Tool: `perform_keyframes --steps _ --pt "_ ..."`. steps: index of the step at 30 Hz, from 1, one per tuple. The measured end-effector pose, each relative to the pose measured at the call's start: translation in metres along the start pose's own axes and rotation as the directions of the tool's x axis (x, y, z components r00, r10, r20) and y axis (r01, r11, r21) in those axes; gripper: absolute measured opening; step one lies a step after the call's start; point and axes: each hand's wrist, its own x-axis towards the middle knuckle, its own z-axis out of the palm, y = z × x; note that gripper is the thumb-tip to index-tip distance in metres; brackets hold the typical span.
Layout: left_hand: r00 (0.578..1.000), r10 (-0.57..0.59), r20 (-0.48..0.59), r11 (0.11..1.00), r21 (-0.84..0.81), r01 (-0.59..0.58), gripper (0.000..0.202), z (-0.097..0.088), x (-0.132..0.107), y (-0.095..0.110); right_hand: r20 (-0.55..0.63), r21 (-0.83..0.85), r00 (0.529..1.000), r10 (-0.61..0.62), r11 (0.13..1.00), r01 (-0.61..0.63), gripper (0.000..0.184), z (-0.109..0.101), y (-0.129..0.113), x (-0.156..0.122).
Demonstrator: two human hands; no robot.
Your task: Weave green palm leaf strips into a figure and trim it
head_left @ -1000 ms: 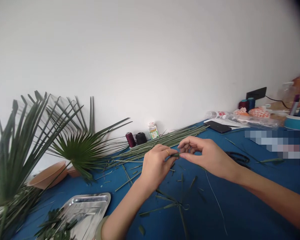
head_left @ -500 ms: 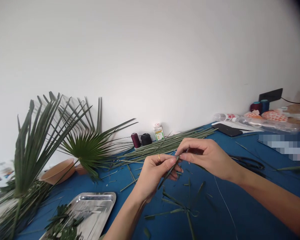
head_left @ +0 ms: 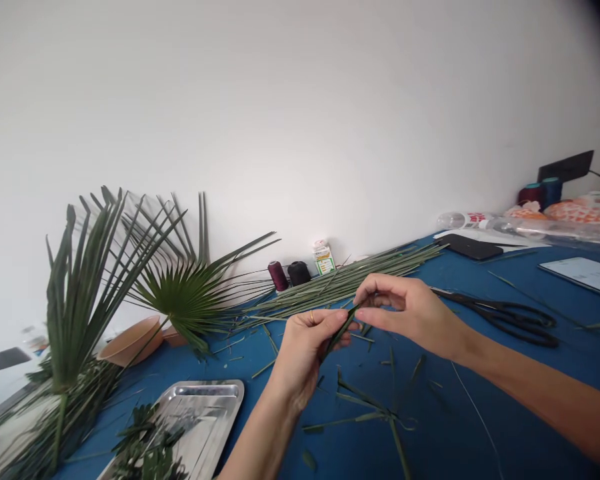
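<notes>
Between my two hands, over the blue table, is a narrow green palm leaf strip. My left hand, with a ring on one finger, pinches the strip between thumb and forefinger. The fingertips of my right hand are closed on the strip's upper end, close to the left fingertips. A thin pale thread hangs below my right wrist; where it begins is hidden. Beneath the hands, cut leaf scraps lie scattered on the blue table.
Black scissors lie right of my hands, a phone farther right. Behind stretch long leaf strips, with thread spools and a small box. At left are a metal tray, an orange bowl and palm fans.
The view has turned a little, so the table things sit differently in it and the scissors show more fully. Both hands stay on the strip, whose exposed part has turned slightly.
</notes>
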Motion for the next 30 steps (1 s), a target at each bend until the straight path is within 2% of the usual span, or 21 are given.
perform_keyframes --steps 4,10,13,16,18,24,28,30 --pt "0.989 0.1 -0.105 0.995 0.039 -0.096 0.017 0.011 -0.004 -0.006 -0.064 0.003 0.997 0.041 0.999 -0.041 0.01 0.006 0.008 0.0" --pt "0.942 0.193 -0.273 0.98 -0.001 -0.201 0.019 0.021 -0.008 -0.017 -0.064 0.007 0.994 0.094 0.996 -0.094 0.015 0.007 0.01 -0.001" --pt "0.944 0.219 -0.247 0.975 0.029 -0.219 0.017 0.021 -0.008 -0.018 -0.059 -0.041 0.993 0.103 0.994 -0.105 0.018 0.006 0.007 -0.004" --pt "0.924 0.309 -0.225 0.943 0.197 -0.267 0.019 0.02 -0.009 -0.014 -0.049 -0.113 0.996 0.072 0.991 -0.077 0.017 0.007 0.002 -0.007" --pt "0.907 0.357 -0.221 0.903 0.328 -0.276 0.014 0.019 -0.012 -0.011 -0.035 -0.16 0.999 0.041 0.986 -0.046 0.017 0.008 -0.001 -0.009" --pt "0.918 0.349 -0.188 0.851 0.473 -0.226 0.008 0.018 -0.02 -0.003 -0.006 -0.265 1.0 -0.01 0.964 0.008 0.015 0.011 -0.007 -0.009" --pt "0.912 0.402 -0.087 0.756 0.593 -0.277 0.002 0.015 -0.024 0.0 0.029 -0.323 0.999 -0.041 0.945 0.048 0.013 0.011 -0.011 -0.009" --pt "0.904 0.426 -0.027 0.697 0.646 -0.309 0.005 0.013 -0.024 0.001 0.062 -0.359 0.996 -0.065 0.929 0.083 0.014 0.01 -0.012 -0.009"
